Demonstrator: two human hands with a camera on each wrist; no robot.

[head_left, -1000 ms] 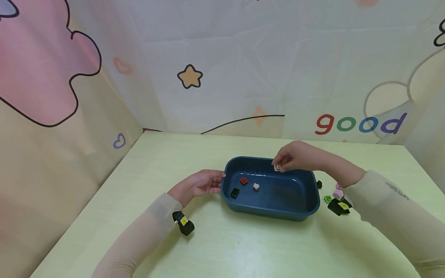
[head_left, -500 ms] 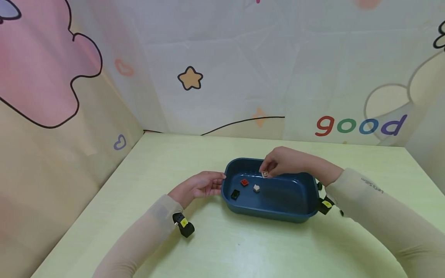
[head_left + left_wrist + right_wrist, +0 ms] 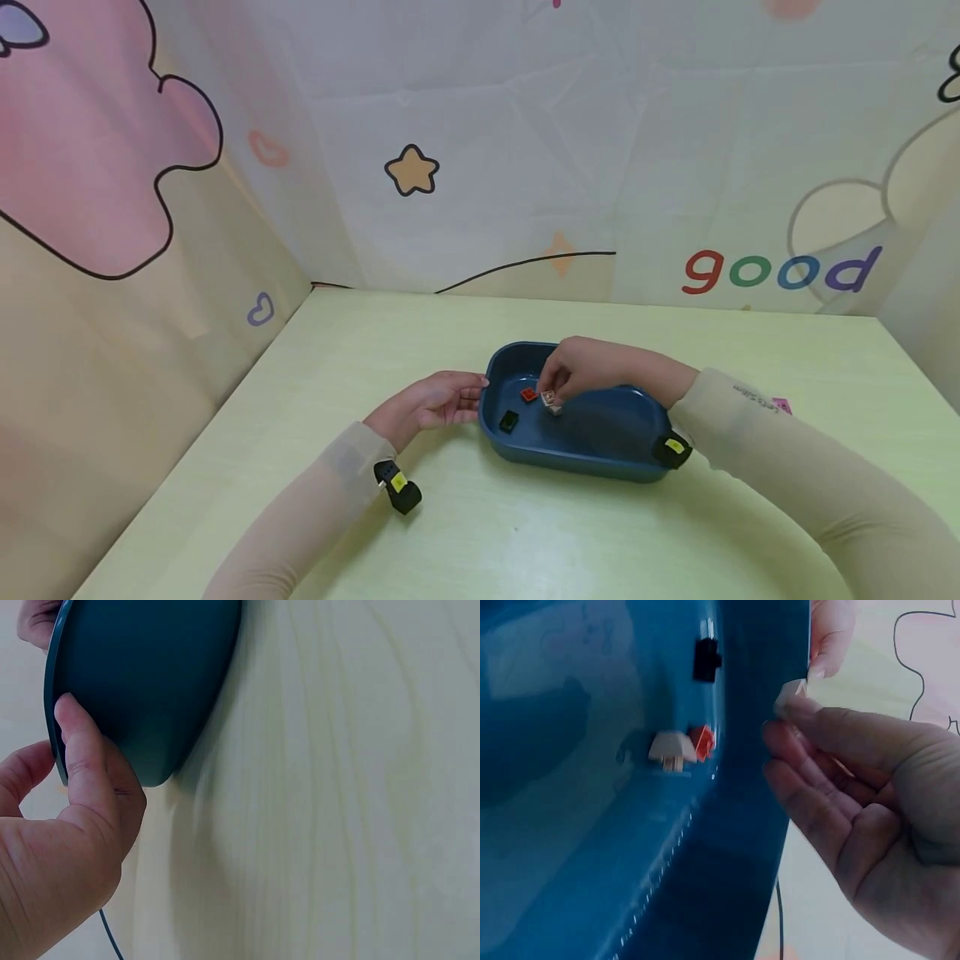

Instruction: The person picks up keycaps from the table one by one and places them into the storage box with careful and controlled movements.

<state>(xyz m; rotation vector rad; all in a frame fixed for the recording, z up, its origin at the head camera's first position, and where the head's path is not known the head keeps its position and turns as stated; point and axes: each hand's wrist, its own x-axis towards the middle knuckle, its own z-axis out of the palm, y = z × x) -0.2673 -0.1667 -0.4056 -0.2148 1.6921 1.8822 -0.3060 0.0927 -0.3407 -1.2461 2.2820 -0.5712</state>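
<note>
My left hand [image 3: 435, 400] grips the left end of the dark blue tub [image 3: 577, 468]. In the left wrist view its thumb and fingers [image 3: 82, 757] pinch the tub's rim from both sides. My right hand [image 3: 588, 367] reaches over the far rim into the tub and pinches a small white keycap [image 3: 791, 696] between thumb and finger. Inside the tub lie a red keycap [image 3: 528, 394], a black one [image 3: 508, 421] and another white keycap [image 3: 672, 744]. In the head view the held keycap overlaps this white one.
A pink piece [image 3: 782, 405] lies on the pale table [image 3: 420, 533] right of the tub, partly hidden by the right sleeve [image 3: 780, 450]. A printed cloth backdrop [image 3: 510, 183] rises behind the table's far edge.
My right hand has moved left and lower into the tub with the white keycap, close over the other white one. The left hand has kept its hold on the tub.
</note>
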